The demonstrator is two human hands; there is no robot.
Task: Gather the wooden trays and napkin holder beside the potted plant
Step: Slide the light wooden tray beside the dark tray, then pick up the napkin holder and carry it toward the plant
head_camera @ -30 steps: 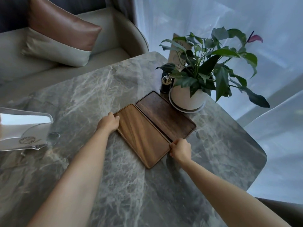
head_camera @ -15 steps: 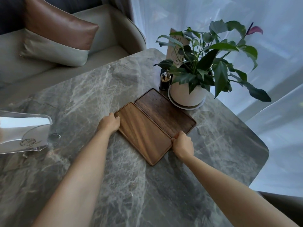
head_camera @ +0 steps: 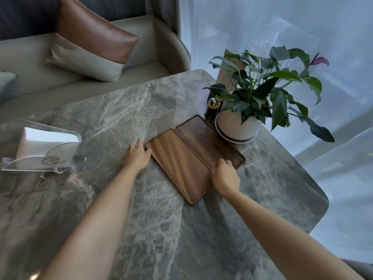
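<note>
Two wooden trays lie side by side on the marble table (head_camera: 161, 229). The lighter tray (head_camera: 177, 166) is nearer to me; the darker tray (head_camera: 207, 142) touches the saucer of the white potted plant (head_camera: 238, 126). My left hand (head_camera: 136, 156) rests flat against the lighter tray's far-left corner, fingers spread. My right hand (head_camera: 225, 176) presses on the right edge where the two trays meet, fingers curled over the rim. A clear acrylic napkin holder (head_camera: 42, 150) with white napkins stands far to the left, apart from the trays.
A small dark grinder (head_camera: 212, 109) and a standing menu card (head_camera: 227, 73) sit behind the plant. A beige sofa with a brown and cream cushion (head_camera: 90, 43) lies beyond the table. Sheer curtains hang at the right, past the table's rounded edge.
The trays have slid slightly closer to the plant pot. My left hand's fingers have spread out at the corner; my right hand has shifted onto the seam between the trays.
</note>
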